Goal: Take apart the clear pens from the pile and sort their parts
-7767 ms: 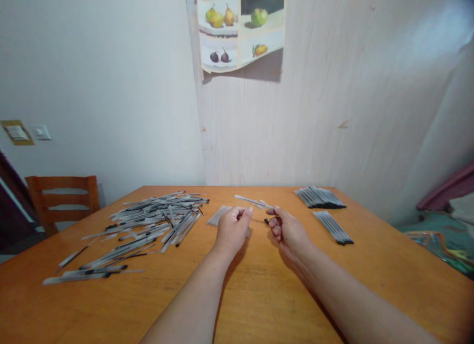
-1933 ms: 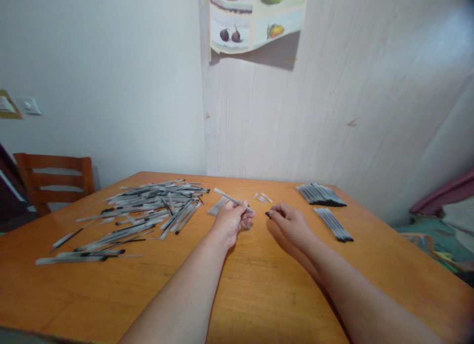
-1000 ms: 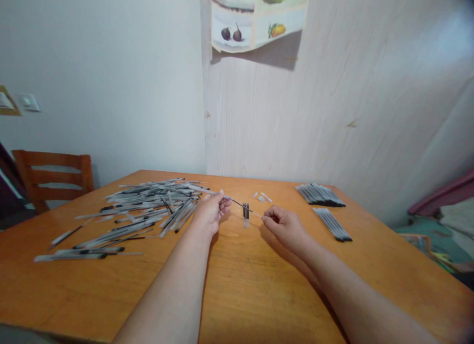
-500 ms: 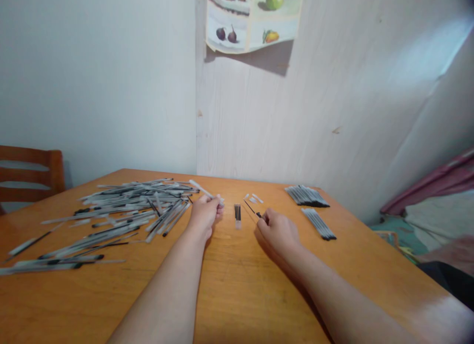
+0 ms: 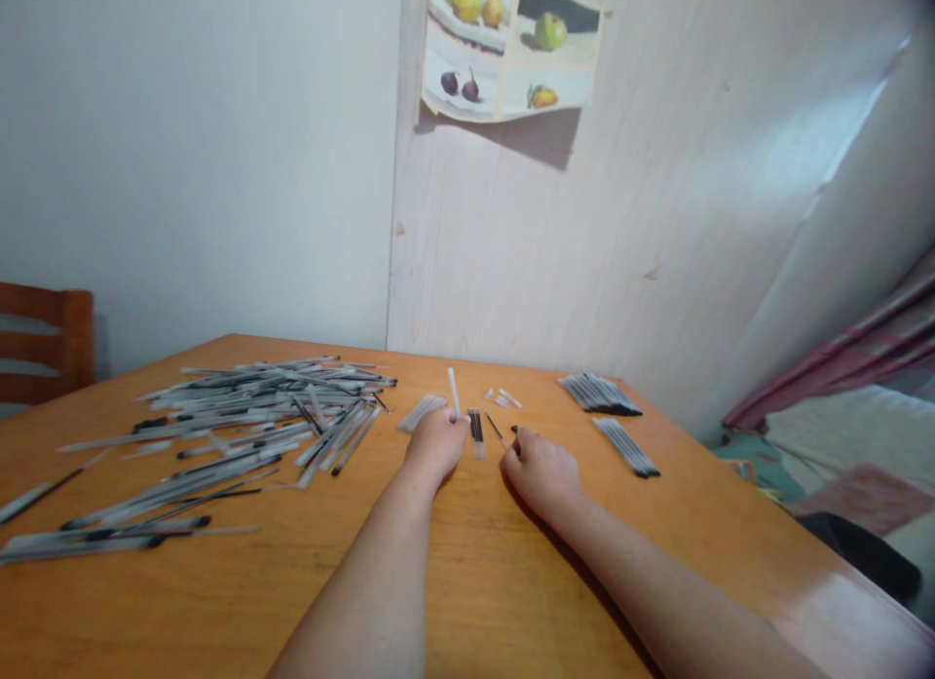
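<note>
My left hand (image 5: 436, 443) is closed on a translucent white pen barrel (image 5: 454, 391), which points up and away from me. Just behind that hand lies a row of similar clear barrels (image 5: 419, 412). My right hand (image 5: 542, 470), fingers pinched, grips a thin dark-tipped pen refill (image 5: 495, 425); a small black piece (image 5: 514, 429) shows at its fingertips. Between my hands, several dark sticks with clear ends (image 5: 476, 435) lie side by side on the table. A few small clear plastic pieces (image 5: 504, 399) lie beyond the right hand.
A big loose heap of pens and pen parts (image 5: 255, 406) spreads over the left of the wooden table (image 5: 497, 582). At the right lie two neat rows of black-ended pens, a far one (image 5: 599, 394) and a nearer one (image 5: 626, 447). A wall stands behind.
My left hand has moved right, toward the dark sticks, and its barrel has swung more upright. The clear barrel row now shows behind it. My right hand still pinches the refill; the view has shifted slightly.
</note>
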The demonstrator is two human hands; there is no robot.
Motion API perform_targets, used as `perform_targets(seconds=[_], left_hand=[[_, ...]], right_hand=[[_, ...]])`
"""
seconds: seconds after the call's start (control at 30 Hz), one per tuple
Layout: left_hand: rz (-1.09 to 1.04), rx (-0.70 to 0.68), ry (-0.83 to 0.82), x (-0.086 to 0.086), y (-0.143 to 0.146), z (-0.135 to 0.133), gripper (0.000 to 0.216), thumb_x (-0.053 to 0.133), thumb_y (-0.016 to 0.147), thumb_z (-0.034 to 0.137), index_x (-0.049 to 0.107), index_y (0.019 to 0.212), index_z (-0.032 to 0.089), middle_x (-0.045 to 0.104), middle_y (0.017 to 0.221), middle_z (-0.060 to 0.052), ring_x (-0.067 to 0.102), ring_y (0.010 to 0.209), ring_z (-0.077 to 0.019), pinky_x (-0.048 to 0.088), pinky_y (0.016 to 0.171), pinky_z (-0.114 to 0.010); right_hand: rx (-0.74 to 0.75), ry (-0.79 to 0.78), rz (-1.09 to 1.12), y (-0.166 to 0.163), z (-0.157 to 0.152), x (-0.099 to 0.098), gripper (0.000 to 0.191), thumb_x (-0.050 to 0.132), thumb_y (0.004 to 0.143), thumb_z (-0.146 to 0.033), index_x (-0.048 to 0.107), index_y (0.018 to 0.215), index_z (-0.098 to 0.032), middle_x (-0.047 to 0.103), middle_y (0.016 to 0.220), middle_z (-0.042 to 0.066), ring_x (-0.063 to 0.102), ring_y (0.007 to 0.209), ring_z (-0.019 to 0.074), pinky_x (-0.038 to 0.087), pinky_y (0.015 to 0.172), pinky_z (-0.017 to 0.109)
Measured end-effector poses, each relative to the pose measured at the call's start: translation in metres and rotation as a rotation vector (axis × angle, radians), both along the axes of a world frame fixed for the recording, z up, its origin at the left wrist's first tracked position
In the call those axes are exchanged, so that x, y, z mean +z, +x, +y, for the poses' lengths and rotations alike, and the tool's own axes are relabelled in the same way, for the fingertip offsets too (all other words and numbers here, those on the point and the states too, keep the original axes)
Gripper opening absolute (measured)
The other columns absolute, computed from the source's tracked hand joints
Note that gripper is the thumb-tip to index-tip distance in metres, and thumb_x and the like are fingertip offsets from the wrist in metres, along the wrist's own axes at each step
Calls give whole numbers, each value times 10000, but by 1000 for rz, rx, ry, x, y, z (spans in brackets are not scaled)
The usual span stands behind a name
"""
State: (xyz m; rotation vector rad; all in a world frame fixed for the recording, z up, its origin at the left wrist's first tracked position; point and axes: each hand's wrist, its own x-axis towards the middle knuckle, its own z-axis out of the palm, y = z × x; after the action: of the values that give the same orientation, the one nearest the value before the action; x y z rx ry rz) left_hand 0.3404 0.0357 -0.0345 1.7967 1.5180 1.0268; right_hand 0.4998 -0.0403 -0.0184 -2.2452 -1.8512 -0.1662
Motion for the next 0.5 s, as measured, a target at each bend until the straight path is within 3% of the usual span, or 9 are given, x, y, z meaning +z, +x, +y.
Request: perform_targets(seconds=[0.3,0.5], left_hand=[[35,-6,0,-6,1,4,287,520,840,417,689,745,206,643,650,-42,550,596,-190,292,540,-276],[-4,11,-6,-9,3,6,299,520,850,433,699,763,210,641,652,-46,545,581,-193,291,545,-281]], right_hand=[[45,11,31,-5,-1,-3,284,437,896,-360,673,873,-202,725,865,108,667,809,247,400,647,302],[132,0,131,-1,2,-4,284,453,890,-278,716,981,-223,741,936,78,659,914,208,409,729,269]])
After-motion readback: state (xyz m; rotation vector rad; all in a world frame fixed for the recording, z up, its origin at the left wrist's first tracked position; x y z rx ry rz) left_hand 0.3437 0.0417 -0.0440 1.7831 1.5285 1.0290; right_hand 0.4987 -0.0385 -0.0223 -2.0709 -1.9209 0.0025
